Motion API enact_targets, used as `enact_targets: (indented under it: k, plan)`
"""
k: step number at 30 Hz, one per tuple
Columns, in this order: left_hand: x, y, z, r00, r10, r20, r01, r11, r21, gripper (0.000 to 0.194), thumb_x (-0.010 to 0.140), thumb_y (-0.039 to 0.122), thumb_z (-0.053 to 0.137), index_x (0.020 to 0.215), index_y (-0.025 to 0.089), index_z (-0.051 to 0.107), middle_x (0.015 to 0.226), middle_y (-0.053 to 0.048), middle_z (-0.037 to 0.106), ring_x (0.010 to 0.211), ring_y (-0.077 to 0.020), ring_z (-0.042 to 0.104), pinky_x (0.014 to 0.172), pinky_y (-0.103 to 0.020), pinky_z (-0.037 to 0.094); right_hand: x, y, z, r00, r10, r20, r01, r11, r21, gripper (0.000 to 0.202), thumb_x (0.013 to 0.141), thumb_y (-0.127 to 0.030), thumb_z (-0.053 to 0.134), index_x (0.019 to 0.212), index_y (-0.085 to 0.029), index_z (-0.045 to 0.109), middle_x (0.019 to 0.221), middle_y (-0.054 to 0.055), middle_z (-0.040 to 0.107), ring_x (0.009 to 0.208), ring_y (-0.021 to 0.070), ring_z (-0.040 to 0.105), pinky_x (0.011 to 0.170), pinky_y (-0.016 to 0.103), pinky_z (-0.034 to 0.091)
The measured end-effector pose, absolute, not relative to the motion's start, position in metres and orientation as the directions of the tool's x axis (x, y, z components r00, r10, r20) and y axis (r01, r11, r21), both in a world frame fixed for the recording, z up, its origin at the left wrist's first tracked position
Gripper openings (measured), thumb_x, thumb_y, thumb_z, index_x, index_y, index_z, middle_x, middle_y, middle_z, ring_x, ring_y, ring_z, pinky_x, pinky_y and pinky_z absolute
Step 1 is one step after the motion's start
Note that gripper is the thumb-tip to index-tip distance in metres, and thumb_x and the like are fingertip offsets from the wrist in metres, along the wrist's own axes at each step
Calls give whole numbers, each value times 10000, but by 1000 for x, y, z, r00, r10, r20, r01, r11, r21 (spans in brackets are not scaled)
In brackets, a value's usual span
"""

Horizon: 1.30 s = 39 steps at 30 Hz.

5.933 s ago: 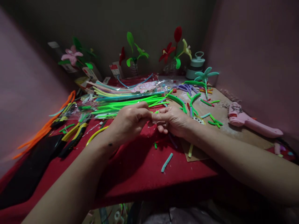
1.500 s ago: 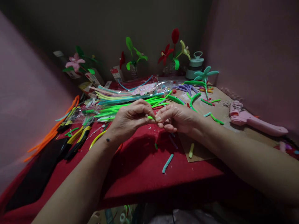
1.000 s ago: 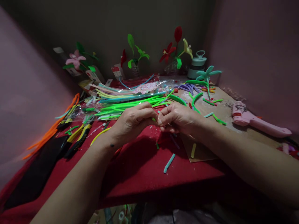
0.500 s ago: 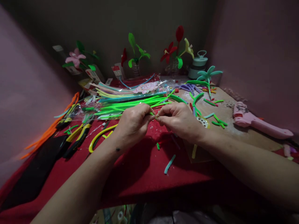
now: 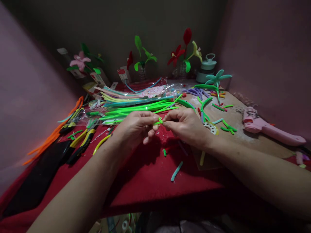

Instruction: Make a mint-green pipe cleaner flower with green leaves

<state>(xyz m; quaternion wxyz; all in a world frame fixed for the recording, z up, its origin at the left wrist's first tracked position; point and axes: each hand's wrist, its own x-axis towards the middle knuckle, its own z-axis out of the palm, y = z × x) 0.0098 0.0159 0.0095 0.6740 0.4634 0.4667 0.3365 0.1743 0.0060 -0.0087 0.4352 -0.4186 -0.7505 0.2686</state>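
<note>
Between my hands, above the red cloth, is a short green pipe cleaner piece [image 5: 159, 122], bent or crossed over itself. My left hand [image 5: 136, 126] pinches its left side between thumb and forefinger, with the other fingers loosely curled below. From the other side, the thumb and forefinger of my right hand [image 5: 182, 124] close on its right end. Just behind them lies a bundle of long green pipe cleaners [image 5: 138, 108] on clear plastic wrapping. A tiny green offcut [image 5: 164, 152] and a pale blue piece [image 5: 176, 171] lie on the cloth below my hands.
Yellow-black pliers [image 5: 81, 145] and orange pipe cleaners [image 5: 57, 129] lie left. On the right a cardboard sheet [image 5: 233, 142] carries green pieces and a pink hot glue gun [image 5: 269, 126]. Pipe cleaner flowers [image 5: 176, 55] and a teal-lidded bottle [image 5: 206, 69] stand along the back.
My left hand has turned and loosened its lower fingers, so more of the green piece shows. My right hand keeps its pinch in nearly the same spot.
</note>
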Motion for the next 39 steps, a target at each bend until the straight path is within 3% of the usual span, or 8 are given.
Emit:
enact_targets:
  k: [3, 8, 18, 22, 28, 33, 36, 39]
  plan:
    - [0, 19, 16, 312, 939, -145, 44, 138, 989, 207, 731, 279, 637, 886, 147, 597, 614, -6, 598, 436, -97, 521, 346, -191, 378, 178, 11, -4, -304, 939, 161, 109, 202, -973, 88, 678, -140, 578, 592, -139, 596, 487, -22, 538, 397, 68, 417, 406, 213, 302]
    - [-5, 18, 25, 373, 884, 281, 351, -415, 839, 131, 671, 193, 704, 786, 147, 665, 777, -35, 626, 700, -121, 577, 622, -227, 466, 183, 17, 0, -497, 863, -93, -190, -212, -959, 66, 602, -145, 639, 579, -122, 582, 491, -16, 557, 323, 43, 384, 319, 183, 246]
    - [1, 9, 26, 610, 633, 476, 507, -774, 379, 117, 806, 207, 572, 730, 153, 642, 771, -39, 601, 690, -112, 539, 642, -217, 407, 182, 16, 3, -537, 820, -199, -119, -307, -944, 62, 560, -118, 622, 536, -113, 566, 443, 6, 553, 287, 50, 365, 298, 186, 224]
    - [5, 5, 27, 591, 699, 403, 590, -715, 374, 171, 776, 221, 569, 622, 152, 591, 637, -10, 546, 602, -103, 468, 561, -219, 353, 179, 11, 3, -442, 892, -90, 70, -66, -995, 72, 609, -122, 590, 539, -132, 573, 410, -30, 492, 323, 64, 364, 352, 211, 253]
    - [9, 11, 14, 349, 922, -169, 319, 52, 946, 199, 651, 242, 651, 540, 138, 522, 445, 40, 355, 399, -50, 275, 389, -201, 206, 176, -1, -2, -338, 820, 461, 497, 572, -652, 167, 698, -80, 516, 587, -142, 624, 533, 5, 562, 533, 96, 456, 549, 235, 331]
    - [11, 18, 5, 463, 774, -432, -24, 498, 867, 227, 583, 189, 649, 500, 150, 441, 445, 50, 295, 384, -37, 232, 341, -169, 184, 176, -4, -14, -402, 679, 614, 581, 708, -402, 168, 737, -100, 471, 632, -133, 597, 626, 50, 592, 583, 123, 470, 580, 259, 337]
    - [11, 16, 9, 357, 862, -360, -4, 387, 922, 205, 641, 223, 642, 543, 141, 482, 471, 37, 359, 390, -45, 296, 346, -175, 242, 177, -1, -13, -379, 683, 625, 558, 707, -434, 150, 736, -100, 485, 664, -127, 614, 652, 56, 611, 608, 132, 501, 603, 264, 358]
    - [7, 12, 19, 226, 974, -2, 140, -30, 990, 164, 713, 289, 651, 740, 134, 603, 611, -3, 532, 480, -70, 439, 424, -194, 351, 179, 4, -6, -289, 810, 510, 438, 586, -682, 144, 739, -113, 512, 655, -139, 626, 611, 23, 605, 575, 111, 508, 582, 243, 380]
